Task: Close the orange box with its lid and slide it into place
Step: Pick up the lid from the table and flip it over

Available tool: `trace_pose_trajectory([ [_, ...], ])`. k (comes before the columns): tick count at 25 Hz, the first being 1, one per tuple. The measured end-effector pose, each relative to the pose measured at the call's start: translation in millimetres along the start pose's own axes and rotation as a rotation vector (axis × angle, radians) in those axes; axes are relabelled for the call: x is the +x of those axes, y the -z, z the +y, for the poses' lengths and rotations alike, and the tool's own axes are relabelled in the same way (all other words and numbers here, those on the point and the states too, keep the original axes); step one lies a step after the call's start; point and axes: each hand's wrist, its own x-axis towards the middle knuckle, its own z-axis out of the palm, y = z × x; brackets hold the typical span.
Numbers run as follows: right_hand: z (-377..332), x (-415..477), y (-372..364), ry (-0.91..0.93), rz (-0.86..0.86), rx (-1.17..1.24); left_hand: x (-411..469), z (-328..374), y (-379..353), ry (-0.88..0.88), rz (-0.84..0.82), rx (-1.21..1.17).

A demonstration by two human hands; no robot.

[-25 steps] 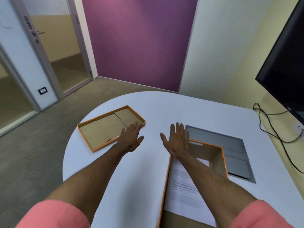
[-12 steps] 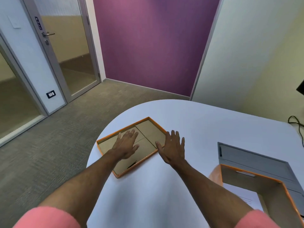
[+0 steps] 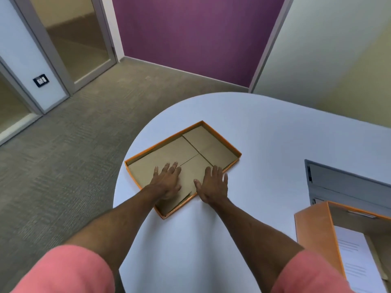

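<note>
The orange lid lies upside down near the table's left edge, its brown cardboard inside facing up. My left hand rests flat inside the lid with fingers spread. My right hand lies flat over the lid's near right rim, fingers apart, partly on the table. Neither hand grips the lid. The open orange box stands at the lower right with a printed white sheet inside; part of it is cut off by the frame.
The white rounded table drops off to carpet on the left, close beside the lid. A grey recessed panel sits in the table behind the box. Glass doors and a purple wall stand beyond.
Both hands have reached forward and left from near the box onto the lid. The view has swung left, so the box now sits at the lower right.
</note>
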Motion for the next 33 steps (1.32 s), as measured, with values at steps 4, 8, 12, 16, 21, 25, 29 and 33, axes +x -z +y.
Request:
trace_pose_trajectory([
  [4, -3, 15, -23, -0.043, -0.074, 0.051, 19, -6, -24, 0.005, -0.043, -0.046],
  [8, 1, 22, -41, -0.033, -0.124, 0.068, 27, -5, -38, 0.017, -0.038, -0.082],
  [12, 26, 29, -41, 0.025, -0.205, 0.027, 18, 10, -47, 0.014, 0.010, -0.072],
  [16, 57, 36, -32, 0.058, -0.308, -0.072, 9, 37, -48, 0.003, 0.050, 0.079],
  [21, 75, 37, -19, 0.088, -0.363, -0.166, 9, 47, -34, -0.094, 0.158, 0.177],
  [25, 70, 26, -15, 0.005, -0.005, 0.060, 31, 6, -7, -0.017, 0.312, 0.021],
  [29, 62, 26, -13, -0.353, 0.034, 0.258, 51, -36, -1, 0.152, 0.231, -0.183],
  [33, 62, 31, -17, -0.462, -0.079, 0.387, 62, -38, -8, 0.247, 0.108, -0.369],
])
